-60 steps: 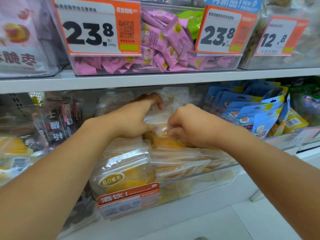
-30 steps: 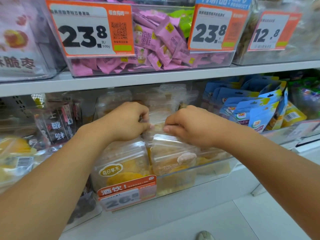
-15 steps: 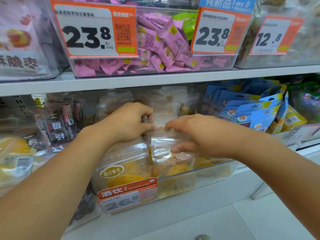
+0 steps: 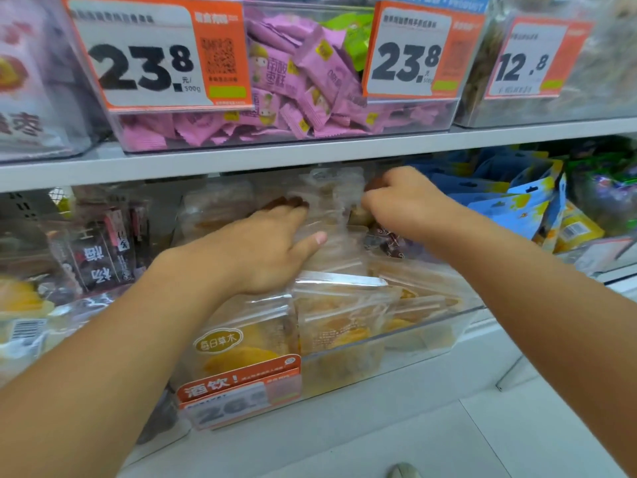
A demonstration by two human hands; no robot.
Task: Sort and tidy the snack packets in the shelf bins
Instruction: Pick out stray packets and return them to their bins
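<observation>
Clear plastic bin (image 4: 431, 331) of dried-fruit packets (image 4: 339, 317): my left hand (image 4: 262, 250) lies flat and spread on them. Behind it, my right hand (image 4: 403, 201) curls, pinching a packet top at the back

The upper shelf board (image 4: 310, 157) carries a clear bin of pink packets (image 4: 275, 108) at its middle, with another clear bin (image 4: 551, 98) toward the right edge and a third (image 4: 38, 98) at the left edge, all set at the front edge. On the lower shelf (image 4: 310, 439) sits a clear bin of yellow snack packets (image 4: 362, 350) at the middle, tilted forward over the front edge. A bin of dark packets (image 4: 93, 257) stands to its left and blue pouches (image 4: 510, 208) to its right.
</observation>
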